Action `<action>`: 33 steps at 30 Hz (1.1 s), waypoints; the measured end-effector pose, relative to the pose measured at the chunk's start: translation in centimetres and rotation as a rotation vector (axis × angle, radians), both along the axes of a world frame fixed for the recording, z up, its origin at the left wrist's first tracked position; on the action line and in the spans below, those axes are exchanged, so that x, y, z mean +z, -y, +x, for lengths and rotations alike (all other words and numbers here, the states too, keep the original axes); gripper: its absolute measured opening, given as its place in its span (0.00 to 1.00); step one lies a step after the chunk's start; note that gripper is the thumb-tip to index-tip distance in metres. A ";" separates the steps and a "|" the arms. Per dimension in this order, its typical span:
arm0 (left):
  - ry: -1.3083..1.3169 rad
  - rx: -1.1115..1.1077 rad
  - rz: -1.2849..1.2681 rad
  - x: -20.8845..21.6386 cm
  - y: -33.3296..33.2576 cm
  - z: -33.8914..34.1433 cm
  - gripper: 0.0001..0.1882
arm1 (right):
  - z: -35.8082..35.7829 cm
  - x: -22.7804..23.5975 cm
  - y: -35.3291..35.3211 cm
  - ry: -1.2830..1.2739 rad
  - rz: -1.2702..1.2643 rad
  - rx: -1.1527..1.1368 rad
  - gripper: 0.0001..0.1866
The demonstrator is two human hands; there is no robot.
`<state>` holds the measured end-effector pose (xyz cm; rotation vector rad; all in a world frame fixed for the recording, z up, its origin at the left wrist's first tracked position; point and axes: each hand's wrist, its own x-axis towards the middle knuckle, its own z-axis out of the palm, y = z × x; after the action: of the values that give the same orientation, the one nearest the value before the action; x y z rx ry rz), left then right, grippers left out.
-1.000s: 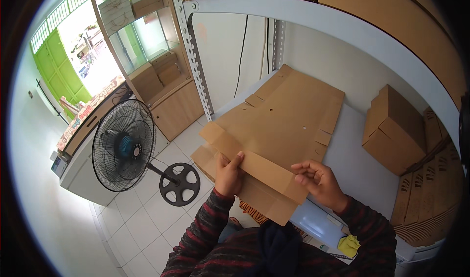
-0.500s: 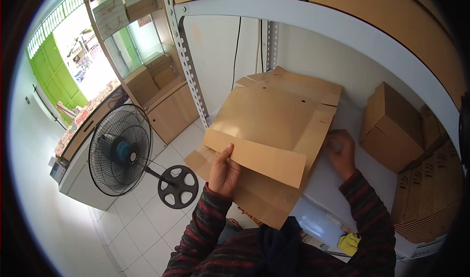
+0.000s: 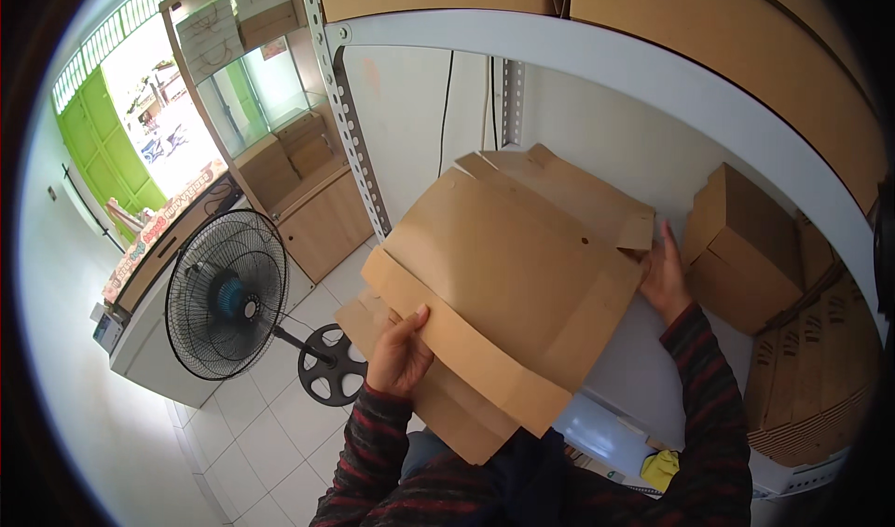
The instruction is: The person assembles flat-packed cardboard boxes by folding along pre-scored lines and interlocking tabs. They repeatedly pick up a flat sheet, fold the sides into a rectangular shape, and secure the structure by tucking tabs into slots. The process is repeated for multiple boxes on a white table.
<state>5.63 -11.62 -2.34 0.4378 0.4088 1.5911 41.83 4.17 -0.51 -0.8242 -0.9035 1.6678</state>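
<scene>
Both hands were at a large brown cardboard sheet (image 3: 503, 266); my left hand (image 3: 397, 357) grasped it at the near side, thumb on top of a folded strip (image 3: 466, 337) and the other fingers out of sight below, presumably so that the fold stayed down and the sheet did not slip; my right hand (image 3: 667, 283) stood at the sheet's far right, its index finger straight up beside the edge; I cannot tell whether the rest of it had closed on the board or only touched it, though it seemed placed to steer that end.

The sheet slanted across the left part of the pale shelf (image 3: 643, 369), its near end jutting past the front edge towards my body; that overhang probably gave my left hand room to get underneath. The board was smooth and matt, thin enough to bow gently in the middle, with slit tabs at the far end and 1 small round hole plain to see; a lower cardboard layer (image 3: 455, 417) showed under the strip.

Towards the shelf's back right corner stood a closed, blocky carton (image 3: 750, 257); nearer the right edge leaned a tight row of flat cardboard (image 3: 811, 369), its edges finely ridged.
</scene>
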 end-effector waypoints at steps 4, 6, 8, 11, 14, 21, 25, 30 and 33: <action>-0.068 -0.015 -0.035 -2.3 -0.3 -0.4 0.18 | 1.0 -2.3 -1.3 0.312 0.214 -0.126 0.23; -0.054 -0.012 -0.080 -3.1 -0.2 -0.1 0.18 | 0.8 -2.3 -1.1 0.515 0.353 -0.219 0.20; -0.043 -0.005 -0.119 -3.8 0.0 0.3 0.18 | -0.4 -0.8 -0.1 0.651 0.482 -0.248 0.16; -0.042 -0.014 -0.151 -4.8 -0.6 1.2 0.18 | -0.3 -0.5 0.1 0.811 0.698 -0.305 0.15; -0.096 0.025 -0.183 -4.5 -1.0 2.2 0.18 | -1.4 1.3 0.9 0.579 0.661 -0.312 0.16; -0.562 0.153 -0.054 -3.1 -3.2 1.4 0.19 | 0.1 4.2 1.6 0.779 0.659 -0.267 0.17; -0.733 0.231 0.022 -2.8 -4.7 1.0 0.26 | 1.9 1.8 0.5 0.853 0.617 -0.345 0.17; -0.786 0.185 -0.192 -0.2 -1.7 1.7 0.42 | 2.8 0.6 -0.8 0.656 0.413 -0.495 0.19; -0.778 0.183 -0.079 -0.8 -1.0 1.8 0.49 | 2.2 0.9 -0.7 0.507 0.397 -0.532 0.21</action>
<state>7.41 -10.60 -3.14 0.9813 1.1213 1.5245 44.07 4.91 0.35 -1.1082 -1.1823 0.7929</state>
